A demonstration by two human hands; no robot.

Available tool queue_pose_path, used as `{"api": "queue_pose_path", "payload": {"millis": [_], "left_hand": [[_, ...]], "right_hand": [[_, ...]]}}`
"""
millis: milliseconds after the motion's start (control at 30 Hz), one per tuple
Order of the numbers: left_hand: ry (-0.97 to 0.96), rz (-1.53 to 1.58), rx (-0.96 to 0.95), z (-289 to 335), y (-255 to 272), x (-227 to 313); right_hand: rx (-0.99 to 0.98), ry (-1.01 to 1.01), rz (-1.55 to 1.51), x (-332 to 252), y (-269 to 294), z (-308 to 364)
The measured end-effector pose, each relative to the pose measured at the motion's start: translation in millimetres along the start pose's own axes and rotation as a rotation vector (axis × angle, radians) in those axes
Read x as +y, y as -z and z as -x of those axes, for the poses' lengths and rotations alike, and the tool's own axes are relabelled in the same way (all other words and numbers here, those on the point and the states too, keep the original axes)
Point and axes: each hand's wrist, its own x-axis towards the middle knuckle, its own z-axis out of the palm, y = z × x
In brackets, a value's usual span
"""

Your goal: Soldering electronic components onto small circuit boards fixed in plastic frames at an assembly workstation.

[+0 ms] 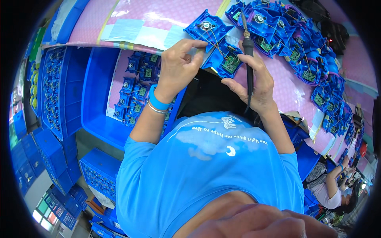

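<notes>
My left hand [180,69], with a blue wristband, is at the near-left edge of a blue plastic housing half [198,29] carrying a round speaker [206,26]. Its index finger stretches to the housing; the thumb stands apart, the other fingers curl. Thin wires link this half to another blue half [222,65] with a green circuit board [231,62], lying at the table's near edge. A soldering iron [249,49] rests in my right hand [260,83], its metal tip pointing up and away over the table. My right thumb is spread off the handle, near the circuit board.
More wired blue housings [297,43] crowd the pink table covering [289,85] along the right. A blue bin [95,95] left of me holds several similar pieces, beside another filled blue crate [73,91]. Farther right sits another person [331,186].
</notes>
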Motion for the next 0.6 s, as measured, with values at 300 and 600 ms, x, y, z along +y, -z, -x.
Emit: {"api": "queue_pose_path", "payload": {"millis": [300,600], "left_hand": [[-0.328,-0.075,0.105,-14.0,-5.1,12.8],[-0.191,-0.313,-0.31,-8.4,29.4,-1.0]], "right_hand": [[-0.007,-0.023,-0.019,2.4,16.5,5.2],[-0.04,0.049,-0.104,6.2,10.6,3.1]]}}
